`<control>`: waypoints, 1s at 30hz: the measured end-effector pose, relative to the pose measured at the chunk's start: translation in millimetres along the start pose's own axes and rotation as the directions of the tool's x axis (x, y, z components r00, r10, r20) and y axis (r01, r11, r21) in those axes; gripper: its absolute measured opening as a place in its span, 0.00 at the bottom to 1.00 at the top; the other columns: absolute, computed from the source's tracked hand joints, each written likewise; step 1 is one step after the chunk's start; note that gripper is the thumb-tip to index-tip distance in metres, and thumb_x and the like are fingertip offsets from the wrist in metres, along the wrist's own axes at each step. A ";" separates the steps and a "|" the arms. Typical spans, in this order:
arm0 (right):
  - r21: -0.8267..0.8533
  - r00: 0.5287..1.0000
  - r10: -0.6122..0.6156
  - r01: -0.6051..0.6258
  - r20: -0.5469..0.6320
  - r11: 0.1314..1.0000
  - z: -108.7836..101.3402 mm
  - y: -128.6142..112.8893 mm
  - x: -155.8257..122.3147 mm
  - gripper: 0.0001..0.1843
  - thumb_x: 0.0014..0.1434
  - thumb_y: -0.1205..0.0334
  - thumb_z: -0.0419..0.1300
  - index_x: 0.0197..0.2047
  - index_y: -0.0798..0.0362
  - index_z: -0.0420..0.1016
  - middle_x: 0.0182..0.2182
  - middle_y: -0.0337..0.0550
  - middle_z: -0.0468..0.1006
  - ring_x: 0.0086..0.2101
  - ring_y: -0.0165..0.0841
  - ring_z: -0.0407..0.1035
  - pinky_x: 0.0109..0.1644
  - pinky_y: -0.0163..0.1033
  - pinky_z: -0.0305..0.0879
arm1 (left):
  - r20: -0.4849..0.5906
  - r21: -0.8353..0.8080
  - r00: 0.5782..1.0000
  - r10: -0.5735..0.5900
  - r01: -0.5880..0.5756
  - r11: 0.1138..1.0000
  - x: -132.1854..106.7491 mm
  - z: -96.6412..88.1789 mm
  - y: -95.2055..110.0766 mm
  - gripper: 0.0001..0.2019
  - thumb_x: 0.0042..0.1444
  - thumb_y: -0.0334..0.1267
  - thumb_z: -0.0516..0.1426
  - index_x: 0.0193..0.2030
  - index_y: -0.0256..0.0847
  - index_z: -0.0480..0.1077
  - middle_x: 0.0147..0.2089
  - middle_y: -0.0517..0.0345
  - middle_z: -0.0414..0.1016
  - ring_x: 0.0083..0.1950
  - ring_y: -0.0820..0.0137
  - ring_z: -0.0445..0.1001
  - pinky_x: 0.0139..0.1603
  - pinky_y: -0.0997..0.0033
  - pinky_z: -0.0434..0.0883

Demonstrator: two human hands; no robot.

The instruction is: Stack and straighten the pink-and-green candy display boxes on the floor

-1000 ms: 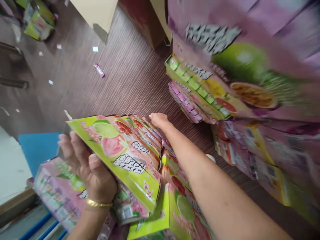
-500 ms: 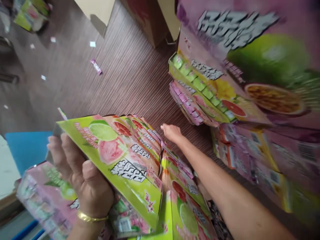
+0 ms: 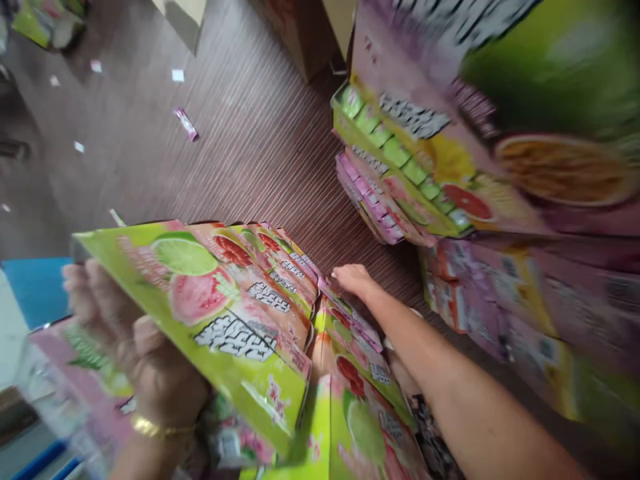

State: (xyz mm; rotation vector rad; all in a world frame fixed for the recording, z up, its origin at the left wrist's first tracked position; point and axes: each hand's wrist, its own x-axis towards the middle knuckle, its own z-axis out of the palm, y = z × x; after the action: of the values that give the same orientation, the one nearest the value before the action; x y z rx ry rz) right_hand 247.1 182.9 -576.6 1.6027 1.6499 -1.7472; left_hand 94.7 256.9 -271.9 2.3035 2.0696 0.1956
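Note:
My left hand point(image 3: 135, 347) grips a fanned bundle of flat green and pink snack packets point(image 3: 220, 300) printed with lime and guava, thumb on top and fingers beneath. My right hand point(image 3: 353, 279) reaches forward past the bundle and rests on more packets of the same kind point(image 3: 350, 333) lying in a row on the brown wooden floor. Its fingers curl down over the edge of a pink packet; whether it grips one is unclear.
Stacks of pink and green display cartons point(image 3: 395, 180) stand at the right, with a large pink carton point(image 3: 525, 100) close to the camera. A pink box point(image 3: 75, 373) lies under my left wrist. A loose pink wrapper point(image 3: 186, 124), paper scraps and cardboard boxes point(image 3: 185, 17) sit further back.
My right hand has drawn back from the far end of the fanned bundle and dropped onto the lower packets. The left hand with the bundle has shifted left.

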 end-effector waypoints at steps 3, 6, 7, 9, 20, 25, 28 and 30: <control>0.045 0.982 0.167 -0.163 -0.089 0.986 0.9 11.7 -55.2 0.26 0.70 0.58 0.33 0.56 0.54 0.67 0.46 0.55 0.79 0.47 0.40 0.74 0.42 0.41 0.65 | -0.032 0.055 0.992 0.124 -0.122 0.991 2.9 2.1 6.8 0.36 0.66 0.53 0.35 0.73 0.28 0.45 0.75 0.42 0.38 0.75 0.58 0.37 0.74 0.55 0.37; 0.187 0.965 0.211 -0.181 -0.159 0.966 -7.3 6.4 -112.9 0.25 0.71 0.55 0.32 0.52 0.51 0.68 0.43 0.49 0.80 0.45 0.36 0.74 0.40 0.36 0.61 | -0.009 0.044 1.000 0.014 -0.014 0.999 8.5 4.8 8.3 0.35 0.65 0.51 0.38 0.71 0.24 0.47 0.74 0.36 0.39 0.75 0.54 0.36 0.73 0.50 0.37; 0.246 0.961 0.213 -0.166 -0.177 0.955 -9.3 3.6 -132.7 0.25 0.71 0.54 0.33 0.50 0.50 0.69 0.43 0.47 0.80 0.44 0.34 0.74 0.39 0.35 0.60 | 0.010 0.044 1.000 -0.019 0.019 0.999 11.6 4.2 7.9 0.35 0.65 0.49 0.39 0.71 0.25 0.48 0.74 0.36 0.39 0.75 0.54 0.36 0.73 0.49 0.36; 0.329 0.956 0.215 -0.141 -0.202 0.934 -9.8 -0.1 -173.0 0.23 0.71 0.54 0.35 0.47 0.50 0.69 0.42 0.46 0.80 0.43 0.33 0.73 0.38 0.34 0.57 | 0.049 0.031 0.996 -0.075 0.074 0.997 18.1 -1.3 7.6 0.34 0.63 0.47 0.42 0.71 0.28 0.50 0.75 0.39 0.38 0.75 0.54 0.35 0.73 0.49 0.36; 0.280 0.930 0.258 -0.183 -0.261 0.942 14.7 -2.2 -344.9 0.23 0.70 0.54 0.37 0.43 0.52 0.71 0.35 0.47 0.80 0.37 0.36 0.74 0.34 0.38 0.50 | 0.106 -0.037 0.994 0.009 -0.005 0.999 -120.3 -6.9 91.9 0.27 0.65 0.43 0.43 0.68 0.33 0.59 0.72 0.37 0.47 0.74 0.55 0.45 0.72 0.46 0.42; 0.231 0.937 0.144 -0.071 -0.319 0.970 -28.3 -32.1 -324.4 0.27 0.70 0.52 0.35 0.44 0.51 0.74 0.39 0.49 0.80 0.42 0.39 0.74 0.39 0.39 0.59 | 0.019 0.039 1.000 0.003 -0.004 0.999 -135.9 20.9 91.8 0.27 0.63 0.40 0.46 0.68 0.37 0.59 0.73 0.41 0.46 0.74 0.57 0.42 0.72 0.45 0.38; 0.141 0.952 -0.029 0.075 -0.305 0.987 -51.4 -50.8 -299.7 0.24 0.68 0.52 0.39 0.46 0.50 0.75 0.42 0.50 0.80 0.44 0.40 0.74 0.42 0.39 0.65 | 0.006 0.060 1.000 -0.006 0.005 0.998 -129.2 23.7 90.7 0.26 0.63 0.40 0.46 0.67 0.38 0.60 0.73 0.42 0.46 0.74 0.57 0.42 0.72 0.44 0.37; 0.072 0.950 -0.133 0.159 -0.284 0.985 -59.5 -58.8 -287.0 0.22 0.67 0.53 0.42 0.46 0.51 0.76 0.42 0.51 0.80 0.44 0.41 0.74 0.43 0.41 0.68 | -0.017 0.081 1.000 -0.024 0.026 0.996 -128.2 25.4 92.0 0.26 0.63 0.40 0.46 0.67 0.39 0.61 0.73 0.43 0.46 0.74 0.56 0.42 0.72 0.44 0.38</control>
State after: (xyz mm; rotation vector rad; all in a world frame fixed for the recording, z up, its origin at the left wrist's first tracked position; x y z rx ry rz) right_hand 336.2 115.3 -299.4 1.8873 1.8809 -1.7579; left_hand 175.5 121.0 -295.4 2.3271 2.1515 0.1325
